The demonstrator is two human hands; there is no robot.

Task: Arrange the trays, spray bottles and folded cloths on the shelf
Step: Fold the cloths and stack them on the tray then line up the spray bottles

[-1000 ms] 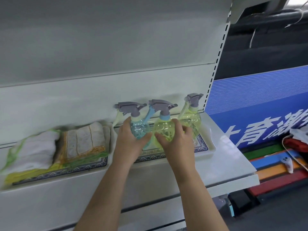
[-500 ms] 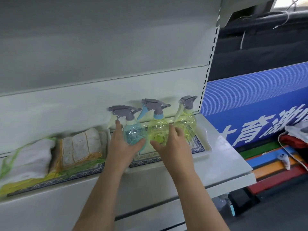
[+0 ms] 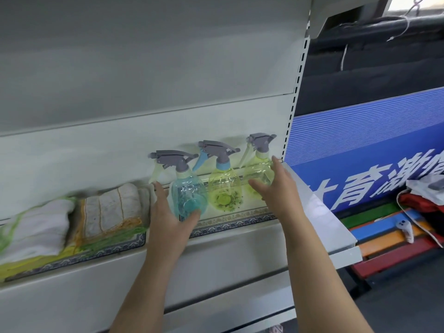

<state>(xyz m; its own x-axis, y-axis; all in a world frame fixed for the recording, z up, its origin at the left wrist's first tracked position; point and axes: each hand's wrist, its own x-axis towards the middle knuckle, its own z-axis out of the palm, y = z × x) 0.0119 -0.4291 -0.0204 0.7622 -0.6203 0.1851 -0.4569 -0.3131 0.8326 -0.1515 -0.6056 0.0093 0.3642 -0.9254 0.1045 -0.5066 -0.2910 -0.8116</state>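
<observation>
Three spray bottles with grey triggers stand in a row on the right tray (image 3: 230, 224), which has a blue patterned border. My left hand (image 3: 168, 219) grips the blue bottle (image 3: 187, 195) at the row's left end, thumb in front and fingers behind. My right hand (image 3: 276, 191) wraps the right yellow bottle (image 3: 258, 171), thumb on its front and fingers along its far side. The middle yellow bottle (image 3: 223, 191) stands free between them. On the left tray (image 3: 108, 248) lie a folded white cloth (image 3: 36, 227) and a folded beige cloth (image 3: 113, 210) with orange edging.
The white shelf (image 3: 324, 212) ends just right of the bottles at a perforated upright post (image 3: 298, 80). Beyond it are a blue sign (image 3: 360, 152), coloured steps on the floor and a white controller (image 3: 406, 230) with a cable. Another shelf panel hangs above.
My right hand has left the middle yellow bottle and moved right onto the right yellow bottle. My left hand stays on the blue bottle.
</observation>
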